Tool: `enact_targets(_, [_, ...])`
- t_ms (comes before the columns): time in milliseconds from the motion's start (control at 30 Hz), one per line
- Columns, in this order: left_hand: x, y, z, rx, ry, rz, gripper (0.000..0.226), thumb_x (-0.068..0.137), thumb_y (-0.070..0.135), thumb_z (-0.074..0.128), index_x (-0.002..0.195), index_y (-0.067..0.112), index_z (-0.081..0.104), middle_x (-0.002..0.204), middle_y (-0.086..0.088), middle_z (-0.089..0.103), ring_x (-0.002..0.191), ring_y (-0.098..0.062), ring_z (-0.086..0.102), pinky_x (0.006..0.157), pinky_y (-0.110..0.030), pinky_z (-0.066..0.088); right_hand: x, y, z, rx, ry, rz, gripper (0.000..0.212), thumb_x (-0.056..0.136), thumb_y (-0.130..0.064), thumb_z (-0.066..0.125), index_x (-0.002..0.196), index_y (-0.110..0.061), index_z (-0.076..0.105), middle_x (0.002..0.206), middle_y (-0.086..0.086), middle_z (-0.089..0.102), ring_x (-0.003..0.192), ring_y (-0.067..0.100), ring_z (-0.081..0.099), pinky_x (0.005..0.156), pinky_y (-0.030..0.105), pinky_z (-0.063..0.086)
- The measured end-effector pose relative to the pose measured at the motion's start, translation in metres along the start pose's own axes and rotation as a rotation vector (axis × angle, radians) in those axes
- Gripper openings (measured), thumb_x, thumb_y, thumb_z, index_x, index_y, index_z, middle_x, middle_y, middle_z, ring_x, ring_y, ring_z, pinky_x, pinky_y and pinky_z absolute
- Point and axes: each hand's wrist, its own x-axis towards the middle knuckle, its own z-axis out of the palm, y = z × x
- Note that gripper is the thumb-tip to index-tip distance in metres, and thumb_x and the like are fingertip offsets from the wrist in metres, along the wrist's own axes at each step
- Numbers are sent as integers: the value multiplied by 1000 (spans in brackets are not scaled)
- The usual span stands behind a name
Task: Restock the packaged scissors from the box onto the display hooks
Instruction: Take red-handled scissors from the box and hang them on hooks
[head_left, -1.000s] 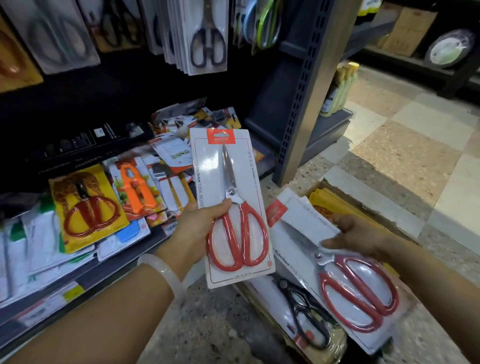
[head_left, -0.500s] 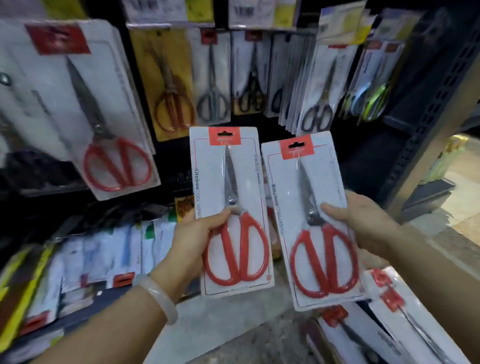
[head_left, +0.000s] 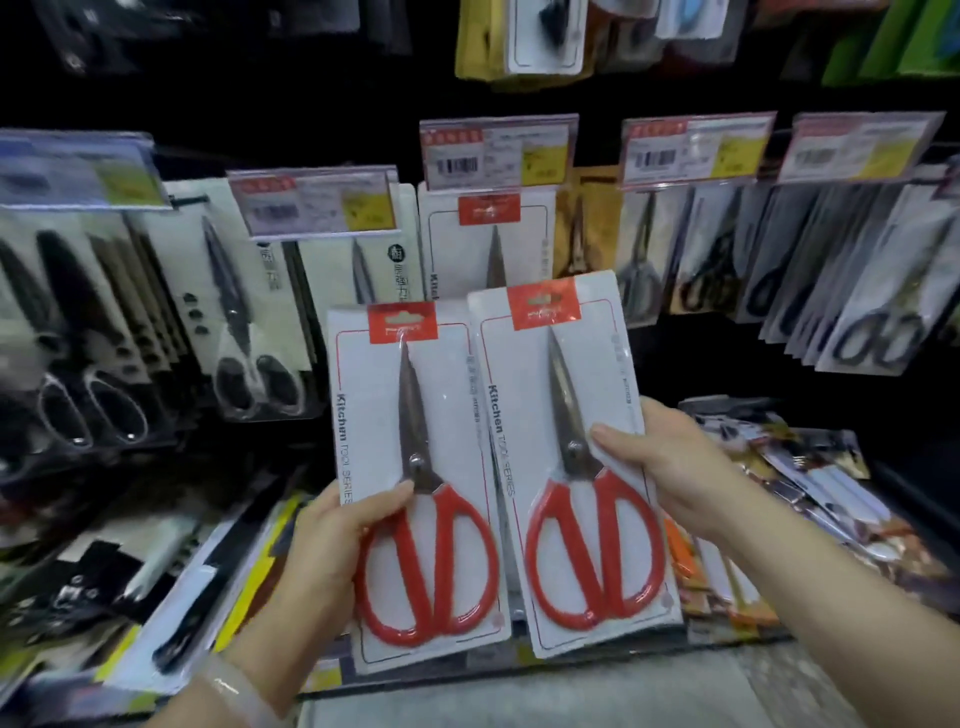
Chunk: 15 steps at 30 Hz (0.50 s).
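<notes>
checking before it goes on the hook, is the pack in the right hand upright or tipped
Upright, leaning slightly left. The right pack has its red hang tab on top and red handles at the bottom, gripped at its edge by the right hand.

I see two white cardboard blister packs, each holding steel-bladed kitchen scissors with red loop handles, blades pointing up under a red header tab. The left pack (head_left: 415, 483) stands upright, pinched at its left edge. The right pack (head_left: 576, 467) sits slightly higher, its top tilted a little left, held at its right edge. Their inner edges nearly touch. A matching pack (head_left: 485, 244) hangs behind them.
</notes>
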Motion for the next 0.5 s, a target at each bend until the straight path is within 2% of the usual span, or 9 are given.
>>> enact_targets(100, [7,6,-15,-31,39,34,26,69,0,65,93,8,67,91,-16,69,74,-28,65,79,-39,53,15,-18,24,58,-39,-74,19,82,-3,63,96,-17,65,101,9,71,92,26,66,81,37,51])
enact_targets(200, [11,11,-24,-52,70,59,26,72,-1,63,97,8,68,92,-14,71,77,-25,67,78,-37,55,26,-38,40,70,-95,-121,25,85,-5,61,107,-17,63,110,10,68,98,26,66,84,39,52])
enact_targets(300, [12,14,-29,-53,94,53,30,72,-1,65,102,5,67,97,-17,70,86,-31,65,84,-41,54,34,-48,48,71,-86,-180,24,87,-4,59,104,-21,61,111,8,67,95,22,66,79,33,53])
enact_targets(433, [12,13,-36,-37,103,40,23,72,-1,66,92,8,69,89,-15,72,76,-28,68,77,-38,56,34,-43,46,97,-34,-238,23,85,-5,61,100,-22,60,98,-1,70,83,10,69,66,23,53])
enact_targets(500, [11,12,-38,-32,97,36,23,72,-2,65,93,8,69,89,-15,72,76,-28,68,74,-37,57,35,-46,45,102,-41,-249,24,83,-9,64,102,-22,60,101,0,69,88,13,68,68,25,53])
